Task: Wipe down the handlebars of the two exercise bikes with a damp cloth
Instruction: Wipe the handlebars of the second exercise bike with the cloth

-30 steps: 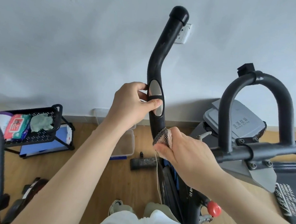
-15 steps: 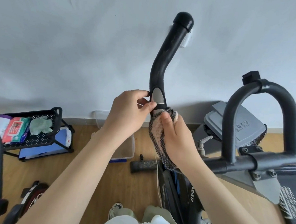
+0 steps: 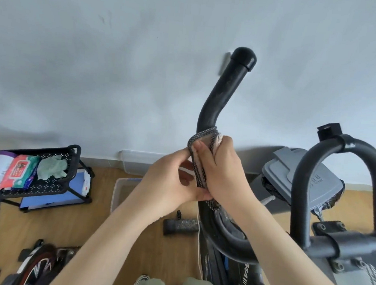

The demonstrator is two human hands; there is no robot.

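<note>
Handlebar (image 3: 227, 89), black and matte, stands centre frame, its long axis rising toward one o'clock to a capped end. At nine o'clock a black basket (image 3: 45, 189) holds wipes (image 3: 19, 170) and a green rag (image 3: 51, 167). The right hand (image 3: 223, 169) clamps a mesh-edged cloth (image 3: 200, 156) around the bar; the left hand (image 3: 168, 181) pinches the cloth's edge.

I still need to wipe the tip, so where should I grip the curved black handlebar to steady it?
Grip the curved black handlebar low on its straight stem, from the left, under the right hand wrapping the mesh cloth; that leaves the bend and capped end clear.
</note>
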